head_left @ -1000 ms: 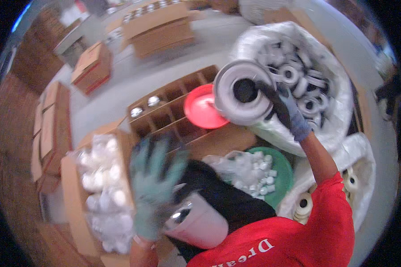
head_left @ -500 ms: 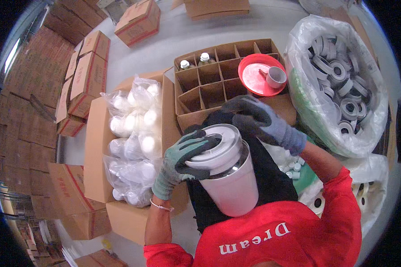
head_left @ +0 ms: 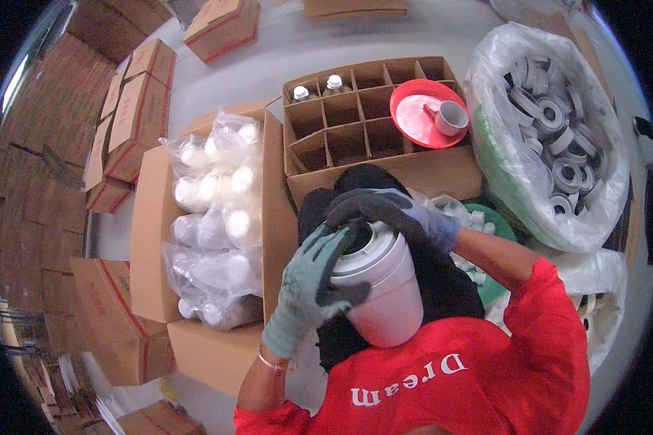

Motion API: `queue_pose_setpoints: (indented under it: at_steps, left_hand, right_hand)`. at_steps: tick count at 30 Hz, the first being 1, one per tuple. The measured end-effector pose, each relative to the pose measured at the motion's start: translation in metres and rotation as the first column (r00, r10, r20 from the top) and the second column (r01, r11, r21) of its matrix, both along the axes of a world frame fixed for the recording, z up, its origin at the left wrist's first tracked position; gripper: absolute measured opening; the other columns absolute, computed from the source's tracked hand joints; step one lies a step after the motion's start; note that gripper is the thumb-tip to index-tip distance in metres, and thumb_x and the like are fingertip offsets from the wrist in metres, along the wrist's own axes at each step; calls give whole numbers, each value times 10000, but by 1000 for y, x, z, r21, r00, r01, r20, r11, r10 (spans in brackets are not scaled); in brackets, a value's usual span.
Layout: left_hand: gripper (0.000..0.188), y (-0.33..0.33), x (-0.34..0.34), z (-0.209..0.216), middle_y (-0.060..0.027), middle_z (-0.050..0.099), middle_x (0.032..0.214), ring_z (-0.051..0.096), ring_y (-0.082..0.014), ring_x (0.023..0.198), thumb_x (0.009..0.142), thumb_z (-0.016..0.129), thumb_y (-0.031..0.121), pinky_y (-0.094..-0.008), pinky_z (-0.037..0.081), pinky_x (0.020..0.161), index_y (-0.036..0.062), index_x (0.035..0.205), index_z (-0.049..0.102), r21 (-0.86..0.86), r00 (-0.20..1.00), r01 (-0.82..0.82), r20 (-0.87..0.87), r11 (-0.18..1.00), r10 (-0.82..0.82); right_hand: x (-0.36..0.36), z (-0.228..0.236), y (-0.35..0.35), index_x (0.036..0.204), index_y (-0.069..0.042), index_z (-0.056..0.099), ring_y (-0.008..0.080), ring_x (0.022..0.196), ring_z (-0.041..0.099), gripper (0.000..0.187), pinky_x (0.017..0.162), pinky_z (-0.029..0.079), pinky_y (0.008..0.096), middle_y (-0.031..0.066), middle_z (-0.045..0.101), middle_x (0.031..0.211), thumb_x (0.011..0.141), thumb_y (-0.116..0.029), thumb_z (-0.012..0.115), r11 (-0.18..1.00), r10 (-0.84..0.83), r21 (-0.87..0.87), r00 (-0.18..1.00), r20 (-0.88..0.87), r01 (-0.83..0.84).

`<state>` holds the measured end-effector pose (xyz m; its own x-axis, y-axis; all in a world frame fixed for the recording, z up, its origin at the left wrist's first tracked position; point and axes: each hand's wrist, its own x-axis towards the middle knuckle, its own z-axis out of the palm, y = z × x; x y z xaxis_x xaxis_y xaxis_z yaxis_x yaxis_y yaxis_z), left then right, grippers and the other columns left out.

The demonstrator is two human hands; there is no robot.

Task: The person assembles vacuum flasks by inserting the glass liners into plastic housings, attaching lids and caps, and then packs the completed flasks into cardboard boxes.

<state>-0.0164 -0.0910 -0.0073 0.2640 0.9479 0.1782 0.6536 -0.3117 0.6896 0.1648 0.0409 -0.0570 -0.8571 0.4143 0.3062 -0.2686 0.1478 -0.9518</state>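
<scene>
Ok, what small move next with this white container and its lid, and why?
I'd probably press the lid evenly downward: it sits atop the white container, your left hand and right hand are both on it, but the view doesn't show whether it's fully seated.

Grey floor; bright strip left, perhaps window.

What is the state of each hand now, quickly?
Left hand: closed on the side of the white lid, atop a white container.
Right hand: curved over the lid's edge; grip cannot be told.
</scene>
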Motion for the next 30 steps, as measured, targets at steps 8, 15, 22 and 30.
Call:
queue_pose_setpoints:
  at_steps: [8, 15, 22, 30]
  left_hand:
    - [822, 24, 1, -37, -176, 407, 1395, 345, -297, 1323, 804, 581, 540, -386, 221, 1108, -28, 1362, 379, -236, 556, 184, 825, 954, 97]
    - [863, 33, -24, 8, -185, 426, 1390, 349, -356, 1322, 582, 769, 498, -425, 260, 1091, 74, 1296, 531, 2, 962, 242, 133, 970, -240]
    - [640, 14, -4, 5, -161, 500, 1305, 475, -281, 1210, 835, 597, 393, -397, 386, 1003, -26, 1298, 455, -142, 596, -160, 775, 977, 210]
    - [579, 13, 11, -36, -150, 521, 1218, 525, -265, 1074, 882, 599, 351, -383, 493, 840, -13, 1290, 409, -68, 641, -532, 619, 844, 454]
  right_hand:
    - [58, 54, -59, 1353, 4, 367, 333, 1261, 408, 806, 1069, 290, 419, 198, 437, 1349, 733, -352, 740, 824, -371, 511, 915, 159, 245]
    - [49, 26, -43, 1435, -24, 225, 220, 1321, 328, 996, 1104, 238, 349, 132, 343, 1438, 688, -341, 802, 943, -277, -168, 957, 90, 288]
    - [22, 51, -18, 1436, -31, 237, 281, 1294, 352, 782, 1078, 288, 387, 183, 302, 1443, 829, -290, 657, 887, -445, 130, 895, -24, 444]
    - [-4, 74, -23, 1283, -10, 452, 279, 1128, 508, 562, 945, 426, 355, 190, 491, 1239, 812, -234, 664, 770, -540, 366, 839, -60, 522]
